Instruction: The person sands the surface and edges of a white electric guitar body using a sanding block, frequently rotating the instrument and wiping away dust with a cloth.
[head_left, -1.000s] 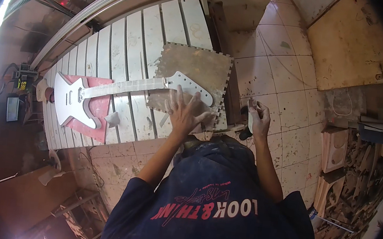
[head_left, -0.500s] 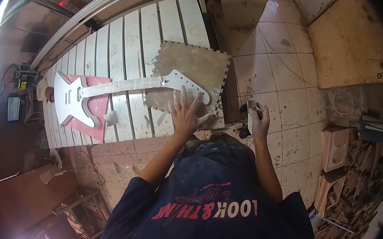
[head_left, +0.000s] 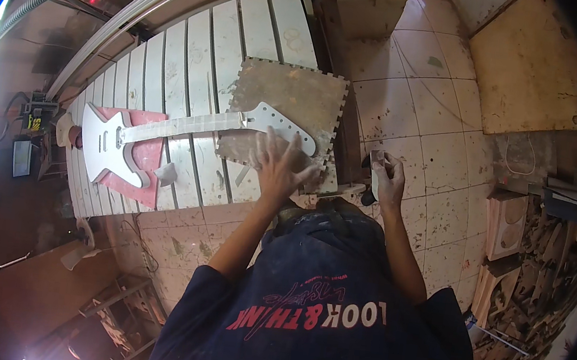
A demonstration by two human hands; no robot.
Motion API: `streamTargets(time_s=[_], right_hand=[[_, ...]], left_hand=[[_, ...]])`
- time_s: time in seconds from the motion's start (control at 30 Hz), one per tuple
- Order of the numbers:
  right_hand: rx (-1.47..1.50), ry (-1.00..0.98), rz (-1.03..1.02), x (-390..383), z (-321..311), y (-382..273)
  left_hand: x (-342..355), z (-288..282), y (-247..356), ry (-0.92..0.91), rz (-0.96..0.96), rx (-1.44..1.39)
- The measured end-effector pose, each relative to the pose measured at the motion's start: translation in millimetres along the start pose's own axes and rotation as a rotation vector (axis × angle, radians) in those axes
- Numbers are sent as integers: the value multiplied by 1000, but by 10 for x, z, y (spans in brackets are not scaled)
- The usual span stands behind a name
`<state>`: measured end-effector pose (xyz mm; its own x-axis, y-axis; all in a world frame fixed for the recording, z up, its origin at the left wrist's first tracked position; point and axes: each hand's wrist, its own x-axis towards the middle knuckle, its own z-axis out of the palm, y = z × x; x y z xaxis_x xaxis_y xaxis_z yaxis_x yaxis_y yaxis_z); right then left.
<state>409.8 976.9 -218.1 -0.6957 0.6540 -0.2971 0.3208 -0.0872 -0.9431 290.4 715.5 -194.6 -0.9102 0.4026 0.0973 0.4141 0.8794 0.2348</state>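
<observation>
our left hand (head_left: 281, 168) lies spread flat on the headstock end of the pale guitar-shaped cutout (head_left: 187, 134), whose long axis runs leftward away from it across the slatted counter (head_left: 197, 49). our right hand (head_left: 386, 180), off to the right of the cutout, grips a small block (head_left: 377, 170), and the notched brown board (head_left: 291, 95) lies under the headstock.

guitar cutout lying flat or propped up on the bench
Lying flat: the white guitar cutout rests along the slatted bench, headstock end under the left hand.
</observation>
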Motion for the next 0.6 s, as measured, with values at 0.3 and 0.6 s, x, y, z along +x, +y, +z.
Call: streamTargets(time_s=[0.3,0.6], right_hand=[[-428,-343,-626,-56,596,-338],[-584,-456,-939,311,1438,-552]], left_hand=[[775,-276,-975,246,-292,222],[1384,-399,-1491,13,-315,158]])
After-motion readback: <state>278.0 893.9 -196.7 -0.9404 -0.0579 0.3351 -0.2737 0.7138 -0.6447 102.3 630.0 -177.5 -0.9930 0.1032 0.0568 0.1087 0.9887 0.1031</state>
